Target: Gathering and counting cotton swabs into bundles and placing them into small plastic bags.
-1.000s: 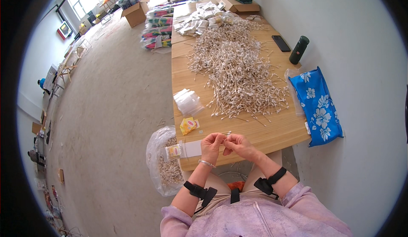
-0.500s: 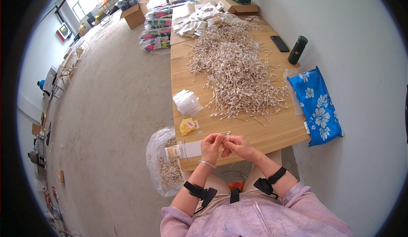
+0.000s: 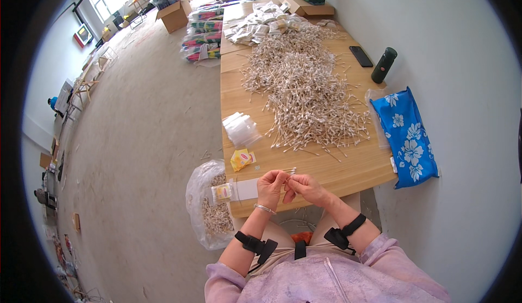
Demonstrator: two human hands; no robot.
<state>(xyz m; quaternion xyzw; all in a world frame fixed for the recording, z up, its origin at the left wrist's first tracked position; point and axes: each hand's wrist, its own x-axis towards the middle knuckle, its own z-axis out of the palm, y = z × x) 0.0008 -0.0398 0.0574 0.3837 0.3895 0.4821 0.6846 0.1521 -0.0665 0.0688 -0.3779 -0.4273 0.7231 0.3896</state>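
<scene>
Both hands meet at the near edge of the wooden worktop. The left hand and the right hand pinch a small bunch of cotton swabs between curled fingers. One filled packet lies just to the left. A big pile of loose swabs waits farther away, so I think most of the work is left.

A small yellow packet lies near the table's front edge, just beside a stack of clear empty bags. At the front-left corner lies a filled clear packet. White packets pile at the far end, beside a flat cardboard box.
</scene>
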